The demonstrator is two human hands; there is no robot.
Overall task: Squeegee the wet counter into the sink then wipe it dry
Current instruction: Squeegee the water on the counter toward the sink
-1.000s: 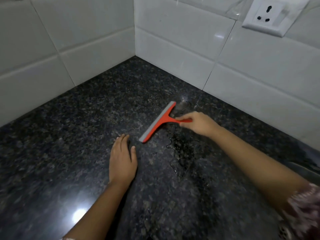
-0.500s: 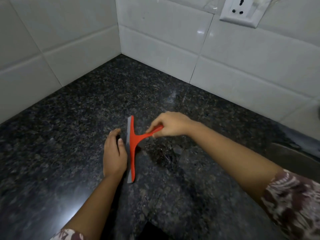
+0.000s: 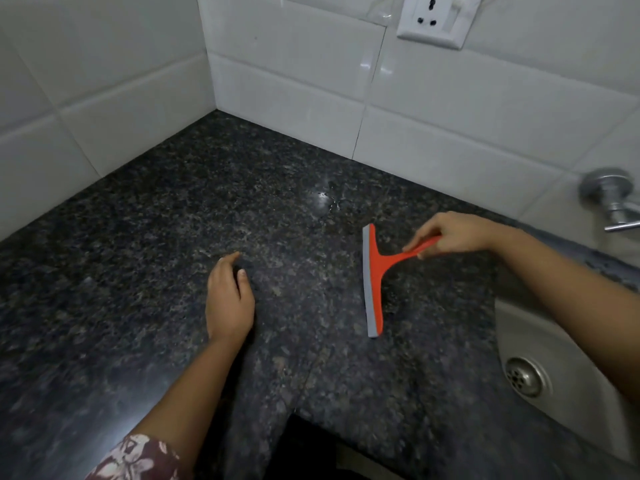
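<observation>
Right hand (image 3: pixel 450 233): closed around the red handle of the squeegee (image 3: pixel 374 278), thumb and fingers pinching the grip; the forearm crosses above the sink (image 3: pixel 554 341).
Left hand (image 3: pixel 228 299): empty, palm down on the bench (image 3: pixel 138 271) with fingers loosely curled; likely set there to brace the body during the pull.
Squeegee: red T-shaped frame with a grey rubber blade; it sits between the two hands, nearer the right, blade edge down on the stone and running roughly front to back.
Blade placement: the long edge faces the sink side, judged as set to drive water that way; the handle is angled up toward the right hand so the rubber bears on the surface.
Bench: dark speckled granite; a small shiny patch of water droplets (image 3: pixel 323 200) lies beyond the squeegee, farther from the body than either hand.
Sink: pale basin just past the right forearm, with a metal drain (image 3: pixel 524 377) below the arm; well apart from the left hand.
Tap (image 3: pixel 613 202): chrome, on the wall beyond the right hand.
Wall socket (image 3: pixel 434 20): white, high on the tiles above the right hand.
Cloth: none in view.
Task stage: squeegee pass toward the sink under way by judgement; the wipe-dry step is not yet begun.
</observation>
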